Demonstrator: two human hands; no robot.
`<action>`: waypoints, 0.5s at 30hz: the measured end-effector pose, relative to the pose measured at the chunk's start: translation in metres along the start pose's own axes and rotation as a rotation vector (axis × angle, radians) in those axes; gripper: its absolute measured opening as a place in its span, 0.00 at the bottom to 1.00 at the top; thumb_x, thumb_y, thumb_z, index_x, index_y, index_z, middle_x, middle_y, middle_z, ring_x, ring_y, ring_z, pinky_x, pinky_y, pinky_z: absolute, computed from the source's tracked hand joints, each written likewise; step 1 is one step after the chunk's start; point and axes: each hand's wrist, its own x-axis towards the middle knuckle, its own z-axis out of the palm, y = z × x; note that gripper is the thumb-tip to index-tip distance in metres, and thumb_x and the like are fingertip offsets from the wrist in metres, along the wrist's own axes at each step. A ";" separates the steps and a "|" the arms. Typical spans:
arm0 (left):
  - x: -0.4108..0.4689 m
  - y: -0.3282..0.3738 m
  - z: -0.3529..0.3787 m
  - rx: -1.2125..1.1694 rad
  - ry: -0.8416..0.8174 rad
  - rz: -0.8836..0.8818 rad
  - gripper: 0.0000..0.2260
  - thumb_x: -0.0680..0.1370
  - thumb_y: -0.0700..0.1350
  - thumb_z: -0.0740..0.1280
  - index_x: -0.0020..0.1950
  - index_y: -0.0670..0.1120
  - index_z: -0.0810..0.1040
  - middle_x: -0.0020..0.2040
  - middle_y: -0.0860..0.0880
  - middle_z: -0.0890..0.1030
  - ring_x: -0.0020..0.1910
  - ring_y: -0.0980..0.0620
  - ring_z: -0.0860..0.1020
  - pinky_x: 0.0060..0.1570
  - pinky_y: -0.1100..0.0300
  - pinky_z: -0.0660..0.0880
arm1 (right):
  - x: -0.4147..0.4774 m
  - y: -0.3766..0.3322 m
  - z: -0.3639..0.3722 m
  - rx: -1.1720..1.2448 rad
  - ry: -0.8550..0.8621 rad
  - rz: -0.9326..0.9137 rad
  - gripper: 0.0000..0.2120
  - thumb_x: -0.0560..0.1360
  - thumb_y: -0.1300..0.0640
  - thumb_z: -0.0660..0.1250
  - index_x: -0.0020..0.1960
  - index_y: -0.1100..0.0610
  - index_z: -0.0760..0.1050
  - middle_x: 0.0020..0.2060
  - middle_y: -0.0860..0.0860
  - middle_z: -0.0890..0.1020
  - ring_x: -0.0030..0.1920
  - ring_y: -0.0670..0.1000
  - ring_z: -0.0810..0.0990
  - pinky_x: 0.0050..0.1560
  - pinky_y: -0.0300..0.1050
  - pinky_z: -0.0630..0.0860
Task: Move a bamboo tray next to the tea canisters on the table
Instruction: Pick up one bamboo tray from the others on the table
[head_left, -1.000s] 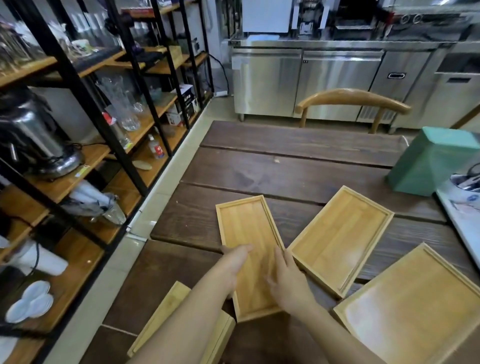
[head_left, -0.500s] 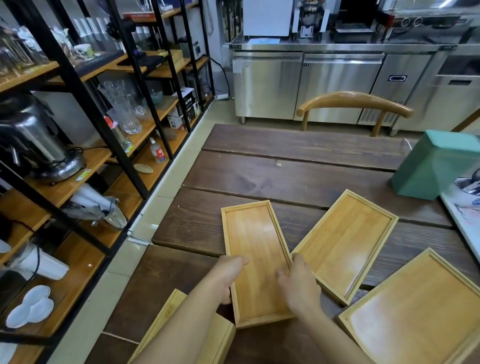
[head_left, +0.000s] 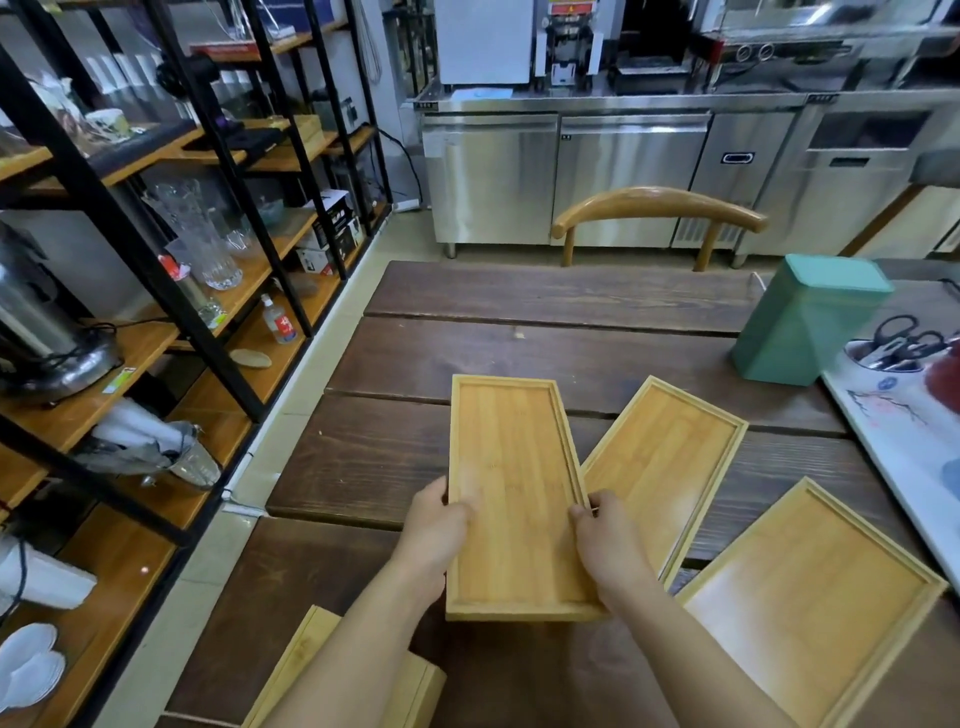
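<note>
A long narrow bamboo tray (head_left: 511, 467) is held above the dark wooden table (head_left: 571, 353), its near end lifted. My left hand (head_left: 434, 525) grips its left rim and my right hand (head_left: 602, 538) grips its right rim. A green tea canister (head_left: 802, 322) stands at the table's far right. A second bamboo tray (head_left: 670, 457) lies at an angle just right of the held one, partly under its edge. A larger bamboo tray (head_left: 810, 603) lies at the near right.
A white tray (head_left: 904, 441) with a cup of scissors (head_left: 893, 345) sits at the right edge. A bamboo box (head_left: 311, 675) lies at the near edge. Black shelving (head_left: 130, 270) with glassware lines the left. A wooden chair (head_left: 660, 208) stands behind the table.
Both hands moved from lying on the narrow tray to gripping its side rims. The tray has come up off the table and turned straighter, now overlapping the second tray.
</note>
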 end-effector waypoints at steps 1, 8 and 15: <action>0.001 0.006 0.003 -0.006 -0.060 0.013 0.15 0.80 0.40 0.61 0.66 0.51 0.74 0.54 0.49 0.80 0.55 0.48 0.78 0.58 0.46 0.75 | 0.002 -0.001 -0.007 0.024 0.031 -0.005 0.14 0.80 0.58 0.55 0.62 0.63 0.70 0.50 0.55 0.76 0.50 0.56 0.73 0.49 0.47 0.68; 0.009 0.027 0.056 0.217 -0.195 0.184 0.17 0.82 0.43 0.57 0.71 0.50 0.68 0.65 0.51 0.75 0.62 0.52 0.73 0.62 0.51 0.70 | 0.015 0.010 -0.059 0.090 0.246 -0.009 0.14 0.80 0.59 0.54 0.61 0.65 0.70 0.49 0.55 0.75 0.47 0.53 0.71 0.47 0.45 0.66; 0.041 0.046 0.103 0.530 -0.288 0.367 0.17 0.82 0.41 0.54 0.69 0.49 0.72 0.64 0.49 0.76 0.56 0.53 0.71 0.53 0.60 0.65 | 0.023 0.045 -0.070 0.084 0.317 0.063 0.13 0.79 0.58 0.54 0.60 0.65 0.67 0.53 0.59 0.77 0.49 0.58 0.76 0.44 0.49 0.71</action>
